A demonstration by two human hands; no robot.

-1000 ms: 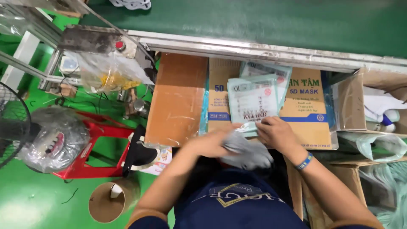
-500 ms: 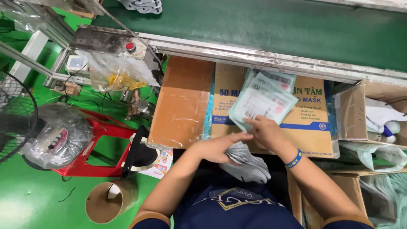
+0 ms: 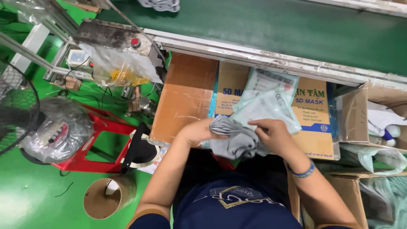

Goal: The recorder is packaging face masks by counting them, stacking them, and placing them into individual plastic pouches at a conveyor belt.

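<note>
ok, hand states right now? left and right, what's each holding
Left hand: closed on the grey mask bundle.
Right hand: fingers curled, gripping the same bundle, just below the clear packets.

Both hands, left hand (image 3: 198, 131) and right hand (image 3: 272, 135), on grey masks (image 3: 234, 142) over a cardboard box (image 3: 316, 131).

Two hands (image 3: 199, 131) (image 3: 273, 133), one grey mask bundle (image 3: 233, 142), one red stool (image 3: 91, 144).

A bunch of grey face masks (image 3: 233, 142), folded and crumpled together, lies just below the pale green packets (image 3: 267, 104) stacked on the printed cardboard box (image 3: 316, 127).
</note>
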